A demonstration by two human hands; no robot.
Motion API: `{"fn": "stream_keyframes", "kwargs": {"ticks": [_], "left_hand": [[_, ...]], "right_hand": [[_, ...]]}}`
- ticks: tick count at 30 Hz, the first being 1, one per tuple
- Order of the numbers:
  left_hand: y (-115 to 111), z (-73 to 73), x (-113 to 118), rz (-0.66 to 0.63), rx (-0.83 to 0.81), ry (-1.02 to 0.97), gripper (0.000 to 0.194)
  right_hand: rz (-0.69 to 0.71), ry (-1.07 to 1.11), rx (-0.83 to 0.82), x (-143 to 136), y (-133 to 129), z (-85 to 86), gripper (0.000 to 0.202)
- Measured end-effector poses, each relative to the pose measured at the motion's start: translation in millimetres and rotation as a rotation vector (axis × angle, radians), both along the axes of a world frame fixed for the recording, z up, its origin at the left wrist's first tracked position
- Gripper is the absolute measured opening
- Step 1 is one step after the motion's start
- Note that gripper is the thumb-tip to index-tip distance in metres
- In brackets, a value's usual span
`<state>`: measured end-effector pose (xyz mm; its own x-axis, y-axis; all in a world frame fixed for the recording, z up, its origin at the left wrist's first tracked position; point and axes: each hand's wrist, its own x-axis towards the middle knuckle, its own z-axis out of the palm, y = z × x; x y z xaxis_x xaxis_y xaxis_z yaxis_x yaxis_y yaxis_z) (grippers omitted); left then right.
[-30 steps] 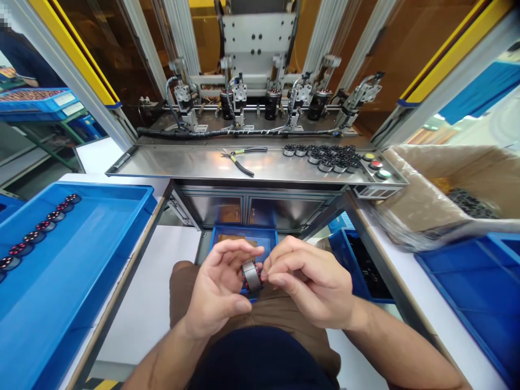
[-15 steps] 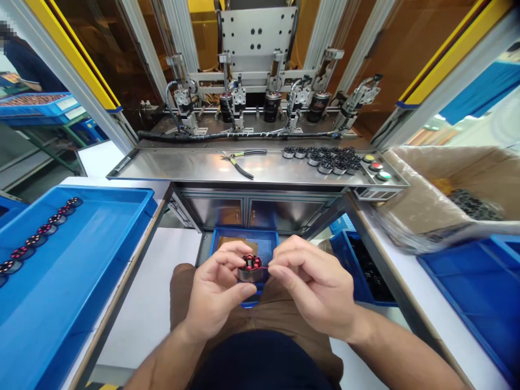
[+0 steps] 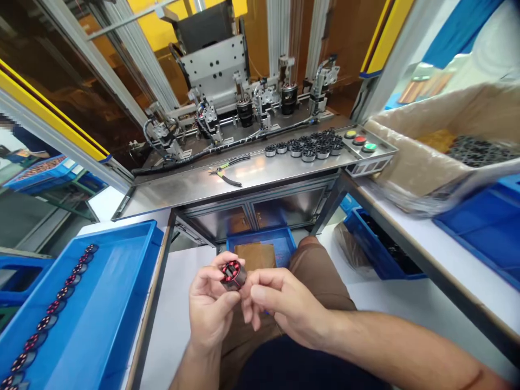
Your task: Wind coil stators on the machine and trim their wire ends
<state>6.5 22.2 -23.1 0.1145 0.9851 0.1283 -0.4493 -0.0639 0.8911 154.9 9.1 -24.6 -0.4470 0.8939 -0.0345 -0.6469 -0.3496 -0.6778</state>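
Observation:
My left hand (image 3: 213, 298) grips a motor stator (image 3: 233, 275) by its rim between thumb and fingers. The stator is a dark ring with red wire coils inside, tilted so that its coil side faces up toward me. Close against its right side is my right hand (image 3: 284, 303), thumb and forefinger pinched together. A thin red wire ran from the stator into that pinch in the earlier frame; now the fingers mostly hide it. Both hands are above my lap, in front of a blue bin (image 3: 284, 244) with brown cardboard (image 3: 255, 254) in it.
Cutting pliers (image 3: 227, 172) and several stators (image 3: 309, 146) lie on the steel ledge (image 3: 179, 189), near coloured buttons (image 3: 359, 140). Behind stands a machine with clamps (image 3: 209, 116). At left, a blue tray (image 3: 105, 303) bears a row of wound stators (image 3: 65, 293). A lined carton (image 3: 406, 168) stands right.
My view has turned and tilted. The stator has been tipped so its coil side shows more. My right hand has come closer to it, and the wire stretch between them no longer shows.

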Motion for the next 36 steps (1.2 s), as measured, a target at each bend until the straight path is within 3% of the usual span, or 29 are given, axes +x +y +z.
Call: {"fn": "stream_keyframes", "kwargs": {"ticks": [5,8,11,13,15,17,22,27,32,36], "left_hand": [[-1.3,-5.3,0.1,-0.078,0.111,0.065,0.025],[-1.7,-4.7,-1.1,0.021,0.232,0.169,0.044],[-4.1,0.8,-5.8,0.144,0.224,0.369,0.069],[-7.1,5.3,-8.2,0.071,0.183,0.486,0.062],[-9.6,8.9,-8.4,-0.027,0.154,0.543,0.054],[-10.5,11.0,-7.0,-0.053,0.176,0.568,0.047],[-8.6,11.7,-6.0,-0.006,0.317,0.614,0.041],[-11.0,9.2,-7.8,0.02,0.319,0.625,0.046],[-13.4,4.7,-2.2,-0.114,0.194,0.385,0.043],[-12.8,1.6,-1.0,-0.056,0.28,0.39,0.041]], "right_hand": [[0.09,0.105,-0.042,3.3,-2.2,-4.1,0.045],[0.032,0.026,0.039,8.1,-0.1,-7.0,0.039],[-0.305,-0.309,0.425,17.2,3.6,-8.7,0.037],[-0.498,-0.54,0.741,23.3,5.3,-8.5,0.046],[-0.569,-0.675,0.949,28.0,5.8,-6.9,0.053],[-0.584,-0.744,1.04,31.8,5.5,-4.3,0.055],[-0.546,-0.735,1.044,40.5,5.5,2.9,0.043],[-0.543,-0.697,1.049,42.1,6.1,7.6,0.007],[-0.516,-0.675,0.861,37.6,2.2,10.0,0.009],[-0.46,-0.669,0.792,41.0,1.2,9.0,0.011]]}}
